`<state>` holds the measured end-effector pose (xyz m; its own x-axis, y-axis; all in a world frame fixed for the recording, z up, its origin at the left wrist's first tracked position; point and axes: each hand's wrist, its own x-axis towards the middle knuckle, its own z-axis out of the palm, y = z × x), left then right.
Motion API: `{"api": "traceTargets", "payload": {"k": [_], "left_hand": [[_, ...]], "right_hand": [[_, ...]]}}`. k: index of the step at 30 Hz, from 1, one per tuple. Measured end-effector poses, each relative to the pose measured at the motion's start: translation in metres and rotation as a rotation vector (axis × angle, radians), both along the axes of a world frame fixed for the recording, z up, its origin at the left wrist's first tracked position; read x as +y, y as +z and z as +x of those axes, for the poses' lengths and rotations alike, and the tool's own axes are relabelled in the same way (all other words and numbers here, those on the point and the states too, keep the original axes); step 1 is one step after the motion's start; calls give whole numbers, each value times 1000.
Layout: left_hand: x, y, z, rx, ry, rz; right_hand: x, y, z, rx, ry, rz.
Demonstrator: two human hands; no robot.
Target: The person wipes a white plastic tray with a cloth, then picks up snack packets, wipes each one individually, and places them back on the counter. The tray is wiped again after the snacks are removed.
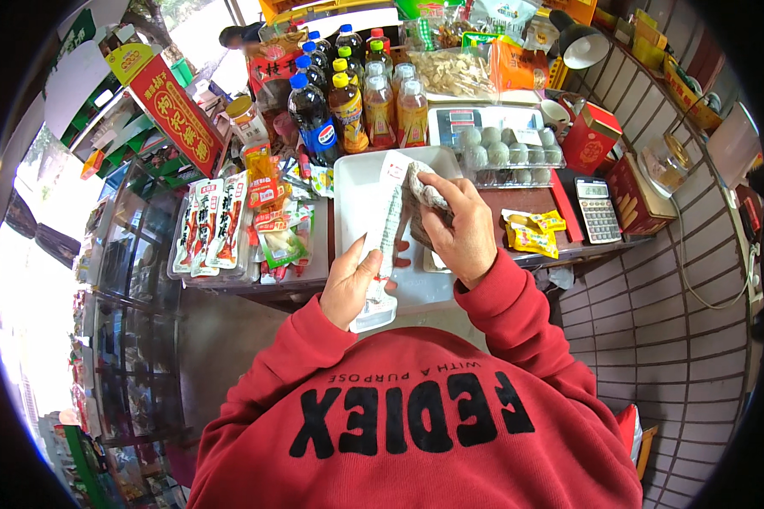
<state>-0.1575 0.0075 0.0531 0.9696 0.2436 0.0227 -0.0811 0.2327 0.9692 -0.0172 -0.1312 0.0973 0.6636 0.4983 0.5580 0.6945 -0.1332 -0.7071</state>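
Observation:
My left hand (349, 280) grips the lower part of a long, narrow white packet (389, 210) between thumb and fingers. The packet bears printed writing and stands at a slant. In my right hand (465, 226) is a bunched grey cloth (424, 184), pressed near the packet's upper right edge. Some of the cloth hangs below my right fingers. Beneath both hands lies a translucent white plastic tray (353, 181) at the table's front. Part of its inside is hidden by my hands and the packet.
Left of the tray are snack packets (210, 223) in a plastic box. Soft drink bottles (340, 105) stand behind it. At right are egg cartons (509, 153) by a scale (445, 121), yellow sachets (533, 232) and a calculator (596, 210). A desk lamp (579, 44) overhangs the back right.

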Motion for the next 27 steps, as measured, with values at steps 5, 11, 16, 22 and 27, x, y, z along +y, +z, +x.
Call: {"api": "traceTargets", "payload": {"k": [5,11,16,22,27], "left_hand": [[-2,5,8,-7,110,-397],[5,6,12,-75,-20,-562],[10,5,15,-129,-179,-656],[3,12,20,-149,7,-615],[6,21,23,-163,94,-538]], "right_hand": [[7,-11,-12,-2,56,-19],[11,-19,-21,98,179,7],[4,-19,-21,181,244,-73],[-3,-15,-27,16,267,-92],[-10,-15,-33,-194,239,-200]]}}
